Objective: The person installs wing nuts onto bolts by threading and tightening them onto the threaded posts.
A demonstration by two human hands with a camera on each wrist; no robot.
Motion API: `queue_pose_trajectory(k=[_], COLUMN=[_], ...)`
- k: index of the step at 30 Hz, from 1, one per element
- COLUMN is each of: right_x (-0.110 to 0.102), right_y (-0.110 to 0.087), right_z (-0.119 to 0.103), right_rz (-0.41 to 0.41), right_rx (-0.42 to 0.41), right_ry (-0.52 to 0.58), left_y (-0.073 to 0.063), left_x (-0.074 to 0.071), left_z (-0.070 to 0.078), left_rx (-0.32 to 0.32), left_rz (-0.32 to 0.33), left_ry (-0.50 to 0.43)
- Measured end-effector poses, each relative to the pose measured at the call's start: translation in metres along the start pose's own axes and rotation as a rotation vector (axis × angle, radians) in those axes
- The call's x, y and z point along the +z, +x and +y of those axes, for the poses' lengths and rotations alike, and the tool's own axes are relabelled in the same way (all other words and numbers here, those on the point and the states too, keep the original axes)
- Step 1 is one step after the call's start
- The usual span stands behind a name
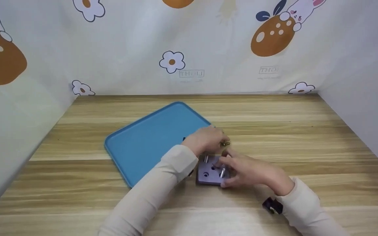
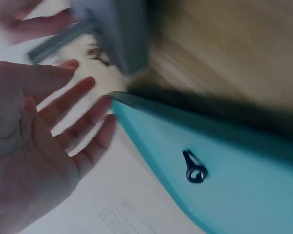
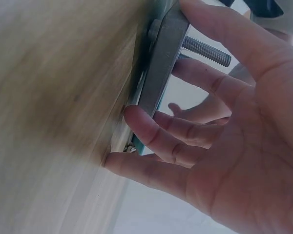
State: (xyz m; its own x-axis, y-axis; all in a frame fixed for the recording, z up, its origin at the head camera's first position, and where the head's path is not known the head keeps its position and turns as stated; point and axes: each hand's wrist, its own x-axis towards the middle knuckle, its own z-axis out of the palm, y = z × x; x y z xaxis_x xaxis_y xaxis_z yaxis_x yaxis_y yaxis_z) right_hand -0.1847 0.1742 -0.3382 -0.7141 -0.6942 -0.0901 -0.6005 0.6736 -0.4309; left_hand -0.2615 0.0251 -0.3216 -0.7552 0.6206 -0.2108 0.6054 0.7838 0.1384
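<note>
A grey metal plate [image 1: 208, 178] with holes lies on the wooden table in the head view. Two threaded bolts [image 3: 207, 51] stand out of its face. My right hand [image 1: 253, 170] holds the plate at its right side, thumb at one edge and fingertips on its face and far edge. Beyond the plate, my left hand [image 1: 207, 139] hovers by the tray's corner. Its fingers [image 2: 71, 100] are loosely bent, with nothing seen between them in the left wrist view. A small brass-coloured piece [image 1: 225, 143] is near its fingertips; its exact kind is unclear.
A blue tray [image 1: 149, 144] sits at an angle left of the plate, partly covered by the left arm. On it lies a small dark piece with a ring-shaped end [image 2: 196, 171]. A patterned cloth [image 1: 136, 42] closes off the table's back and sides.
</note>
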Motion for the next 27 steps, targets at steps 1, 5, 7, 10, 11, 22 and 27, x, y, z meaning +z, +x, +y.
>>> queue_pose_trajectory(k=[1, 5, 7, 10, 11, 22, 27], right_x=[0.0, 0.001, 0.002, 0.002, 0.003, 0.001, 0.001], right_y=[0.001, 0.002, 0.003, 0.003, 0.003, 0.0, -0.001], right_z=[0.0, -0.002, -0.002, -0.002, -0.002, -0.002, -0.003], right_rz=[-0.001, -0.008, -0.008, -0.002, 0.002, 0.021, 0.01], right_rx=[-0.003, -0.005, -0.007, -0.017, -0.021, -0.032, -0.005], right_ry=[-0.002, 0.011, 0.016, 0.019, 0.016, -0.006, 0.007], left_y=[0.002, 0.006, 0.007, 0.008, 0.007, -0.046, -0.075], left_x=[0.001, 0.004, 0.006, 0.009, 0.009, -0.023, -0.019], left_z=[0.001, 0.003, 0.004, 0.004, 0.004, -0.008, -0.006], left_rx=[-0.001, -0.026, -0.022, -0.001, 0.004, 0.021, 0.047], left_rz=[0.008, 0.048, 0.065, 0.073, 0.079, 0.306, 0.333], left_ry=[0.034, 0.085, 0.093, 0.105, 0.099, -0.225, -0.289])
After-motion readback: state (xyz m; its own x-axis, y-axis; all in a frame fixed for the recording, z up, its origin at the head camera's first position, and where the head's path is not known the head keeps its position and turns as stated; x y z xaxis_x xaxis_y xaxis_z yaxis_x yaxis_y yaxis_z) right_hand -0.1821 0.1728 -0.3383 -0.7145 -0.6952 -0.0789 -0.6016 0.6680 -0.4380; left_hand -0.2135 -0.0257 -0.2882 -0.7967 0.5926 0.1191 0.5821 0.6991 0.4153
